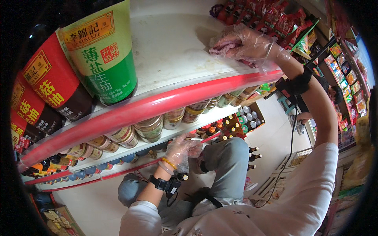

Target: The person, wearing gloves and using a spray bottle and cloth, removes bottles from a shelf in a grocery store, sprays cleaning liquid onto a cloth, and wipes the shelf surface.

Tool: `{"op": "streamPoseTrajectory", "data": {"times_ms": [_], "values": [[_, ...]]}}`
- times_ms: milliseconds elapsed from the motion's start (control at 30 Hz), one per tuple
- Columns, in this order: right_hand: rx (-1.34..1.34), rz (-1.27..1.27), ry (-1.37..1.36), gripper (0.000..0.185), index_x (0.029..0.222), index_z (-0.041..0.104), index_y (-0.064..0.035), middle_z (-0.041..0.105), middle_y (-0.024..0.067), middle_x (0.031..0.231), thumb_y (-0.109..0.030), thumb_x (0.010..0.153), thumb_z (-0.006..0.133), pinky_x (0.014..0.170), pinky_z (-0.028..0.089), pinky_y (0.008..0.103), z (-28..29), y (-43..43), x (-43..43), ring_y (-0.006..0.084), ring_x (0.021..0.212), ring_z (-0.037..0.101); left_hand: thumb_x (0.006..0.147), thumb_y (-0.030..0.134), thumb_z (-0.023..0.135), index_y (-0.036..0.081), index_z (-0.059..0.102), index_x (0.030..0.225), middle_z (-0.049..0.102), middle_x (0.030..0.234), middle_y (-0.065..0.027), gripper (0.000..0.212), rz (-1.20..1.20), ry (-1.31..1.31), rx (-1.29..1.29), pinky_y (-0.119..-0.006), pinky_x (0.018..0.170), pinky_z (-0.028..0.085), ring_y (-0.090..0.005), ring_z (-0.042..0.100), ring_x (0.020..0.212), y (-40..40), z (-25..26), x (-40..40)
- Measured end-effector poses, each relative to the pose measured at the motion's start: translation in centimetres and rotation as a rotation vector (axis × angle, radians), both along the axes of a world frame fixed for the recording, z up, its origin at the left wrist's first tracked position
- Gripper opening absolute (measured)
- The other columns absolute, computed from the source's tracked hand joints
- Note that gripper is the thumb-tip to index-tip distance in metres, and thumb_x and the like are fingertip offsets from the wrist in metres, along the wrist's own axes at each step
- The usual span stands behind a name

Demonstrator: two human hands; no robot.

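Note:
My right hand (251, 44), in a thin clear plastic glove, presses a crumpled pinkish cloth (226, 48) onto the white shelf (174, 44), close to its red front rail (165, 98). Faint stains mark the shelf surface. My left hand (186, 147), gloved the same way, is lower down beside the lower shelf and above my knee; its fingers are partly curled, and whether they touch anything is unclear. A green-labelled Lee Kum Kee soy sauce bottle (102, 56) stands at the left of the shelf, beside red-labelled soy sauce bottles (59, 79).
Red packaged goods (265, 14) lie beyond my right hand. Jars (149, 128) line the shelf below. Cartons of cans (251, 118) and dark bottles (254, 157) stand on the floor. Another person (304, 100) is at the right, near a teal stool (285, 104). A black cable hangs from my right wrist.

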State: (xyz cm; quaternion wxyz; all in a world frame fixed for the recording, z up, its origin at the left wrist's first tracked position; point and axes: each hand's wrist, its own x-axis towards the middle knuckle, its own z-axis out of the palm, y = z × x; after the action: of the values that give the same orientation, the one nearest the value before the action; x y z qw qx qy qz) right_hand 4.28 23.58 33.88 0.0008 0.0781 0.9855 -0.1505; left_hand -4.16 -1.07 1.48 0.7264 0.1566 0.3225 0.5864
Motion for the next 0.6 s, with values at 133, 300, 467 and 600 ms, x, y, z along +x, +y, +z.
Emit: {"op": "streamPoseTrajectory", "data": {"times_ms": [133,300,467,600], "values": [[-0.006,-0.164,0.209,0.028,0.111,0.062,0.001,0.066,0.0071,0.086,0.001,0.083,0.061,0.059,0.05,0.0256,0.4,0.1,1.0,0.012,0.064,0.057,0.088,0.013,0.064,0.004,0.05,0.114,0.067,0.092,-0.0146,0.031,-0.017,-0.059,0.039,-0.03,0.066,0.057,-0.0206,0.067,0.074,0.1,-0.5,-0.2],[-0.377,-0.094,0.37,0.027,0.113,0.062,-0.0002,0.064,0.0071,0.084,0.003,0.087,0.058,0.054,0.049,0.0246,0.1,-0.6,1.5,0.0094,0.062,0.056,0.089,0.014,0.063,0.004,0.05,0.115,0.067,0.093,-0.0147,0.031,-0.019,-0.079,0.008,-0.03,0.068,0.057,-0.0205,0.067,0.075,0.0,-0.4,-0.1],[0.165,0.217,0.2,0.031,0.109,0.067,-0.0033,0.067,0.0108,0.1,0.002,0.079,0.065,0.075,0.053,0.0318,-0.8,0.0,-0.1,0.0204,0.086,0.063,0.09,0.014,0.061,0.004,0.05,0.116,0.067,0.093,-0.0147,0.03,-0.015,-0.065,0.036,-0.03,0.067,0.057,-0.0207,0.067,0.074,0.0,-0.6,-0.2],[0.195,0.342,0.134,0.026,0.098,0.068,-0.0012,0.067,0.0116,0.1,-0.003,0.072,0.07,0.082,0.051,0.0392,-0.2,-0.1,0.9,0.0279,0.094,0.063,0.089,0.015,0.063,0.004,0.047,0.117,0.065,0.097,-0.0155,0.035,-0.003,-0.039,0.002,-0.038,0.069,0.057,-0.0235,0.066,0.077,0.0,-1.4,-0.6]]}}
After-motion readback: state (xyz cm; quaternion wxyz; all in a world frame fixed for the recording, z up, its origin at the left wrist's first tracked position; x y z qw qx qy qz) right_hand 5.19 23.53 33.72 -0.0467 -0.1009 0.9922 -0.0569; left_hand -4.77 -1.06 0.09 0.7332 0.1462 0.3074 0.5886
